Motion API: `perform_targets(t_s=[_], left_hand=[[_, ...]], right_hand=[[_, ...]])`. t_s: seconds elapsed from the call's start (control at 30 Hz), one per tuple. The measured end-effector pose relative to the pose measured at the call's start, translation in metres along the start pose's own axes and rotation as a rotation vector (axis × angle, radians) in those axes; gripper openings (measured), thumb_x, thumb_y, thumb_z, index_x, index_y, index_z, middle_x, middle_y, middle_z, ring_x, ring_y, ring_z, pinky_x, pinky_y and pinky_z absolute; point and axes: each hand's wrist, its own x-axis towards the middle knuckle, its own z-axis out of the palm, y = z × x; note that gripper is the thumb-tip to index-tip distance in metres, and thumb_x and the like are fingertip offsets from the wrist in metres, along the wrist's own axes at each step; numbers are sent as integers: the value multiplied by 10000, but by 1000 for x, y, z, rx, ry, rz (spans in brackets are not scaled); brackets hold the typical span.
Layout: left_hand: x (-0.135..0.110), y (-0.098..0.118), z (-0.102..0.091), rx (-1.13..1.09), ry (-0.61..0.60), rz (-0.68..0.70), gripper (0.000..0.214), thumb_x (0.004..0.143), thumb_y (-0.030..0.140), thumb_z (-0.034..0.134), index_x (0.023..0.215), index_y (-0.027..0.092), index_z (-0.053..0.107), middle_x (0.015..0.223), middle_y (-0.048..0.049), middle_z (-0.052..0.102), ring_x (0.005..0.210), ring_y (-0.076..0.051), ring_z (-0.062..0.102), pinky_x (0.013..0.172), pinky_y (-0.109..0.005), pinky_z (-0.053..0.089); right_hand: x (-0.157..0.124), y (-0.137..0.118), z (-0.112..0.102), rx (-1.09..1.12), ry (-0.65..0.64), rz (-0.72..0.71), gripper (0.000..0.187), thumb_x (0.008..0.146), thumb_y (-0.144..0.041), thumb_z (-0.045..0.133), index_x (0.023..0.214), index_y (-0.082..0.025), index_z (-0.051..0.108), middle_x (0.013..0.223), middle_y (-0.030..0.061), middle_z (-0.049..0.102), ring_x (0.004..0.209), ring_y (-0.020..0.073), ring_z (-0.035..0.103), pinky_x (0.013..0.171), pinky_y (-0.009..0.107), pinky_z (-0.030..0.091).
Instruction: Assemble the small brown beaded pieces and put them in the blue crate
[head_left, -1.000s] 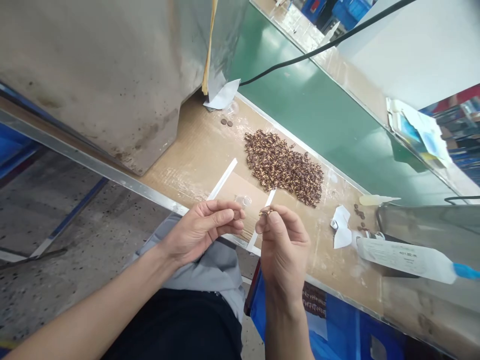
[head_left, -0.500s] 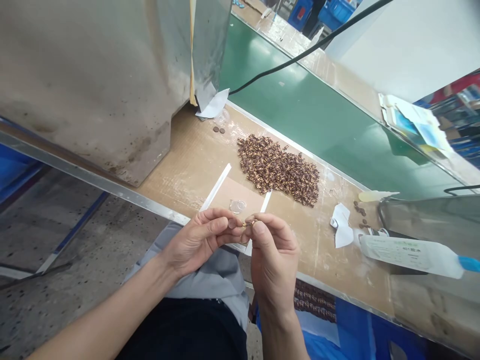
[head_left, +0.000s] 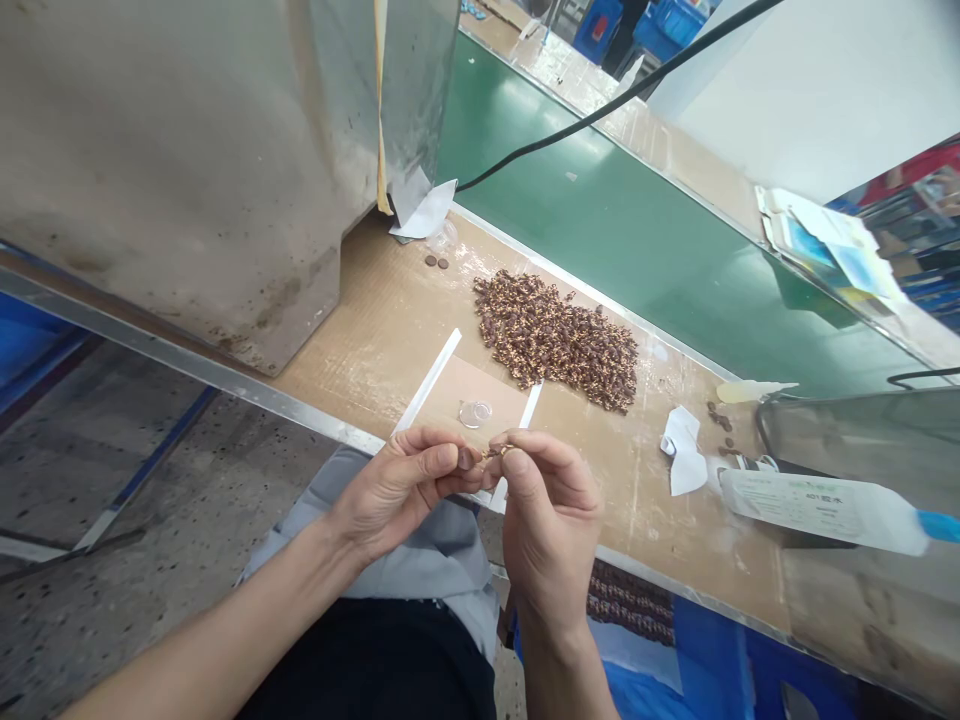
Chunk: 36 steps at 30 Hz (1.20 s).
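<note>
My left hand (head_left: 394, 495) pinches a small round brown disc (head_left: 465, 458) between thumb and fingers. Close beside it, my right hand (head_left: 553, 505) has thumb and forefinger closed on a small gold-coloured metal piece (head_left: 501, 451), partly hidden by the fingertips. Whether disc and metal piece are joined I cannot tell. Just beyond my fingers, a clear round plastic piece (head_left: 475, 414) lies on a tan board (head_left: 491, 385) between two white strips. Farther back is a heap of small brown and gold pieces (head_left: 555, 340).
A glue bottle (head_left: 821, 505) with a blue end lies at the right, near crumpled white paper (head_left: 683, 452) and loose brown discs (head_left: 724, 422). A large metal panel (head_left: 187, 180) stands at the left. A black cable (head_left: 570, 128) crosses above the green surface (head_left: 600, 200).
Both hands have dropped slightly and stay close together. The brown disc now shows more plainly at my left fingertips, and the clear piece on the board is less covered.
</note>
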Motion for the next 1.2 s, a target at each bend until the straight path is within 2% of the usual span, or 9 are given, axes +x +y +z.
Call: perform_targets(t_s=[0.2, 0.43, 0.7, 0.9, 1.2], left_hand=[[-2, -2, -3, -1, 31, -9, 280, 822, 409, 1163, 892, 212, 976, 899, -66, 932, 830, -174, 878, 855, -233, 732], [-2, -4, -6, -33, 26, -5, 256, 836, 375, 1156, 900, 203, 977, 875, -53, 928, 798, -153, 876, 830, -205, 727], [-3, -3, -2, -49, 36, -18, 280, 807, 365, 1174, 887, 191, 970, 847, -50, 919, 763, -148, 874, 794, -187, 721], [-3, -2, -2, -44, 43, -23, 299, 802, 376, 1178, 890, 184, 966, 863, -56, 925, 761, -144, 867, 788, -191, 723], [-5, -1, 4, -59, 71, -31, 293, 786, 346, 1187, 891, 186, 965, 905, -55, 940, 765, -143, 877, 794, -194, 732]], right_hand=[[1, -4, 2, -134, -11, -116, 46, 1099, -268, 910, 1143, -280, 917, 1088, 50, 876, 957, 224, 863, 807, 318, 744], [1, -6, 2, -158, -31, -117, 111, 1102, -234, 899, 1157, -327, 925, 1098, 18, 877, 978, 212, 861, 841, 306, 736], [1, -7, 1, -175, -47, -160, 109, 1094, -199, 899, 1137, -295, 928, 1092, 37, 883, 964, 210, 860, 822, 291, 739], [-1, -7, 0, -224, -55, -170, 87, 1106, -211, 898, 1142, -286, 925, 1115, 50, 878, 998, 224, 856, 860, 321, 751], [-1, -4, -3, -338, -55, -346, 164, 1105, -154, 896, 1175, -300, 923, 1113, 41, 897, 1054, 248, 870, 951, 403, 758]])
